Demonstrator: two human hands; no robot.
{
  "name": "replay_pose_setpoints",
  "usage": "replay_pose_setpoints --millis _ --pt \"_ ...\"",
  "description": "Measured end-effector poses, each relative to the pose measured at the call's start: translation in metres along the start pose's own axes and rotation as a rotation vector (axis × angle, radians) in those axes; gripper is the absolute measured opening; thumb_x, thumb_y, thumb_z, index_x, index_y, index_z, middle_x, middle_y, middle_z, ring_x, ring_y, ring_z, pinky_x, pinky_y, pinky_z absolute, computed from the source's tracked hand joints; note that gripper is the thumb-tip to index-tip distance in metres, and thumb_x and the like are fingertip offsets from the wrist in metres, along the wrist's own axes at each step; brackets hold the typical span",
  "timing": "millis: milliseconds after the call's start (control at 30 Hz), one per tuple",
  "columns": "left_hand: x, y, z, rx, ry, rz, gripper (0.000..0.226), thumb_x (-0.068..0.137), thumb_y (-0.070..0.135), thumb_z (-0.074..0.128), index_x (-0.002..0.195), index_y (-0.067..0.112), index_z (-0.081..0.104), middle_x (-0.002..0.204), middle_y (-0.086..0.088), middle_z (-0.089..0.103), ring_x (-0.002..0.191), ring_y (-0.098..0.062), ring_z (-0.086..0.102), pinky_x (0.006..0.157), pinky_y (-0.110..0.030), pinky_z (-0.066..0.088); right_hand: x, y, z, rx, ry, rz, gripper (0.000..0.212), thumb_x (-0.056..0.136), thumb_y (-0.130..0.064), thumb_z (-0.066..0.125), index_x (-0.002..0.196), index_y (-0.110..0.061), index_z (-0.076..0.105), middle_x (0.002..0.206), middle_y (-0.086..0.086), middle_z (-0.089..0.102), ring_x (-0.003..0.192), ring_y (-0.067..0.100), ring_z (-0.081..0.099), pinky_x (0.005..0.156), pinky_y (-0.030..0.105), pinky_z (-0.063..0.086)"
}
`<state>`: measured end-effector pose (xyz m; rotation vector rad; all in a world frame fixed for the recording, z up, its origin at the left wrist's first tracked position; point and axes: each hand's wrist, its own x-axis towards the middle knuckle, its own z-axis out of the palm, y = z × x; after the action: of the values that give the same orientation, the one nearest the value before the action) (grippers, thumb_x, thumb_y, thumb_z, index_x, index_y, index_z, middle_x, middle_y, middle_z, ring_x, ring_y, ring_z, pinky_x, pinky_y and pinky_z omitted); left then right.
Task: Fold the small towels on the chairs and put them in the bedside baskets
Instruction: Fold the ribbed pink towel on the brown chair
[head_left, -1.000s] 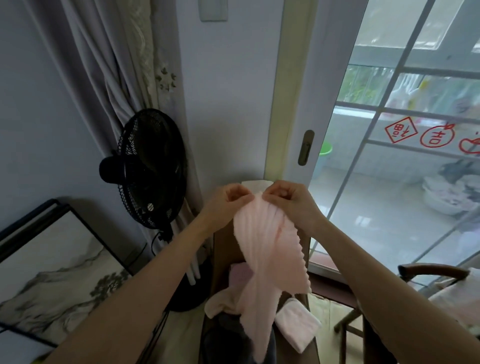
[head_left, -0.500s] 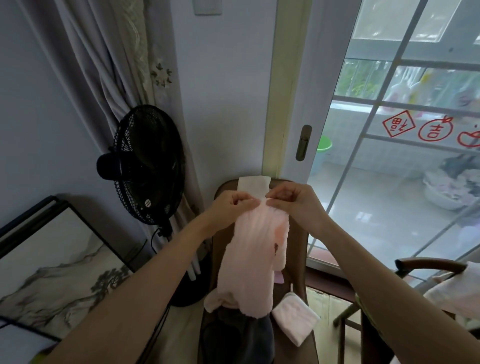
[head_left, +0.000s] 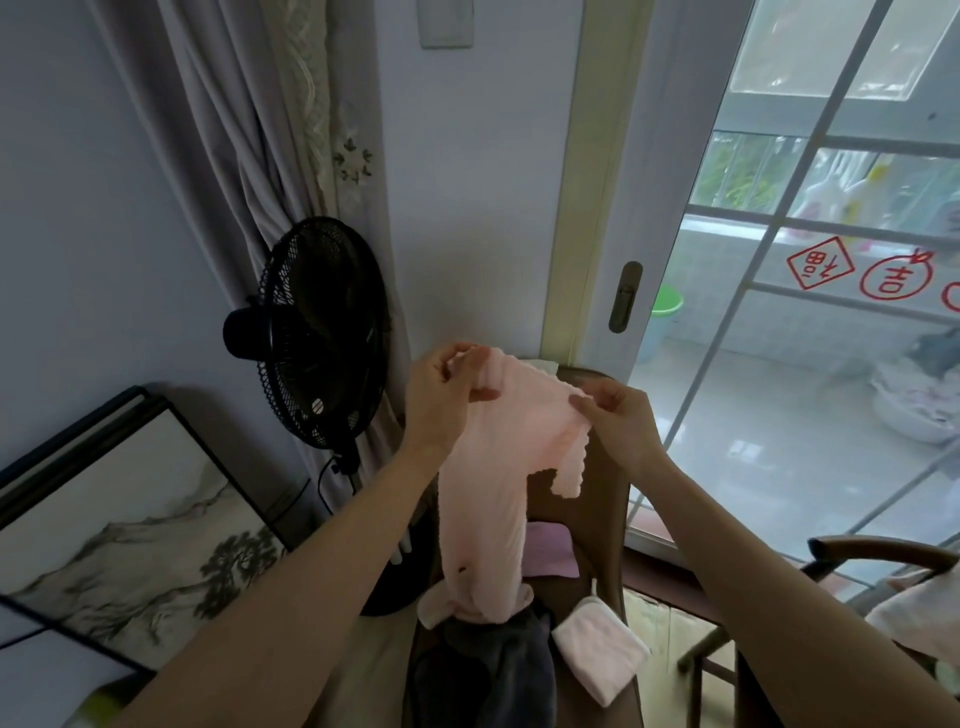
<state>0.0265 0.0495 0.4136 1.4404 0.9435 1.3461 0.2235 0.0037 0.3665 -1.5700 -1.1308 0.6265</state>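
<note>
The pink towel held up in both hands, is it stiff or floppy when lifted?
Probably floppy: the pink towel sags between the left hand and right hand and hangs limp onto the chair. Likely light, since fingertip pinches carry it.

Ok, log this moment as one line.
left hand: pinches pink ribbed towel | right hand: pinches towel | towel: held up, unfolded | brown wooden chair: below

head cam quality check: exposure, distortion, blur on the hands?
Head view: daylight through the glass sliding door leaves the balcony bright and hazy, the wall side dim; wide-angle bending bows the door frame and grey curtain; left hand, right hand and ribbed pale pink towel are slightly soft, with edges readable.
</note>
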Motion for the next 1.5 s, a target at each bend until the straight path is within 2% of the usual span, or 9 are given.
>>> replay_pose_setpoints --millis 233,367,567,733,933,1067,1200,1333,1500 --pt "0.009 -0.022 -0.02 0.018 0.227 -0.081 0.019 0.095 0.021 0.059 0.077 0.017 0.065 0.062 0.013 0.056 0.059 0.005 0.053 0.07 -0.031 0.052 -0.002 0.008 -0.01 -0.081 -0.032 0.057 0.011 0.095 -0.011 0.059 0.086 -0.012 0.065 0.075 -0.006 0.059 0.072 0.016 0.054 0.064 0.022 0.041" --pt "0.004 -0.029 -0.016 0.203 -0.057 -0.1 0.023 0.091 0.03 0.064 0.077 0.012 0.064 0.065 0.006 0.055 0.058 0.001 0.049 0.059 -0.019 0.039 0.0 0.002 -0.01 -0.031 0.004 0.076 0.013 0.096 -0.016 0.057 0.095 -0.01 0.068 0.089 0.003 0.064 0.081 0.018 0.057 0.071 0.024 0.044" --pt "-0.001 -0.04 -0.024 0.378 -0.411 -0.286 0.023 0.074 0.032 0.082 0.086 0.014 0.073 0.077 0.004 0.071 0.067 -0.002 0.064 0.062 -0.018 0.049 0.003 -0.019 -0.022 0.136 -0.116 0.183 0.008 0.086 -0.021 0.072 0.083 -0.014 0.073 0.079 0.002 0.066 0.075 0.016 0.059 0.072 0.03 0.048" --pt "0.003 -0.045 -0.029 0.264 -0.242 -0.259 0.01 0.081 0.016 0.076 0.075 0.01 0.071 0.062 0.006 0.062 0.061 -0.001 0.056 0.059 -0.016 0.044 0.003 -0.006 -0.05 -0.065 -0.291 0.235 0.008 0.082 -0.017 0.077 0.084 -0.009 0.075 0.078 0.005 0.067 0.073 0.019 0.061 0.07 0.034 0.049" --pt "-0.011 -0.047 -0.032 0.117 -0.258 -0.419 0.033 0.081 0.03 0.077 0.084 -0.002 0.068 0.073 -0.001 0.068 0.07 -0.011 0.061 0.065 -0.023 0.05 -0.011 0.008 -0.071 0.238 -0.104 0.266 0.01 0.085 -0.016 0.072 0.084 -0.006 0.072 0.076 0.005 0.061 0.072 0.017 0.056 0.063 0.023 0.046" --pt "-0.024 -0.045 -0.029 -0.061 -0.165 -0.477 0.018 0.087 0.021 0.07 0.09 0.004 0.07 0.066 0.005 0.068 0.063 -0.008 0.062 0.056 -0.018 0.049 -0.021 0.01 -0.07 0.379 -0.009 0.332 0.023 0.084 -0.028 0.074 0.089 -0.005 0.072 0.084 0.008 0.066 0.077 0.019 0.062 0.07 0.03 0.053" --pt "-0.043 -0.052 -0.034 -0.056 -0.011 -0.508 0.022 0.084 0.028 0.074 0.083 0.006 0.07 0.075 -0.006 0.068 0.07 -0.015 0.062 0.066 -0.024 0.05 -0.035 0.007 -0.06 0.443 0.017 0.385 0.02 0.086 -0.032 0.071 0.089 -0.012 0.07 0.088 0.005 0.071 0.076 0.016 0.067 0.063 0.023 0.056" --pt "-0.066 -0.05 -0.046 -0.025 0.062 -0.473 0.034 0.085 0.029 0.073 0.056 0.018 0.059 0.058 0.0 0.056 0.061 -0.013 0.053 0.059 -0.024 0.044 -0.058 0.002 -0.05 0.495 0.0 0.399 0.02 0.087 -0.031 0.07 0.091 -0.011 0.072 0.098 0.009 0.072 0.088 0.02 0.069 0.08 0.031 0.056" --pt "-0.095 -0.035 -0.062 0.044 0.073 -0.409 0.043 0.086 0.027 0.072 0.052 0.017 0.047 0.045 0.008 0.048 0.046 -0.007 0.043 0.045 -0.017 0.037 -0.101 -0.012 -0.041 0.567 0.022 0.362 0.017 0.088 -0.023 0.07 0.094 -0.006 0.072 0.086 0.005 0.074 0.074 0.013 0.07 0.061 0.021 0.055"
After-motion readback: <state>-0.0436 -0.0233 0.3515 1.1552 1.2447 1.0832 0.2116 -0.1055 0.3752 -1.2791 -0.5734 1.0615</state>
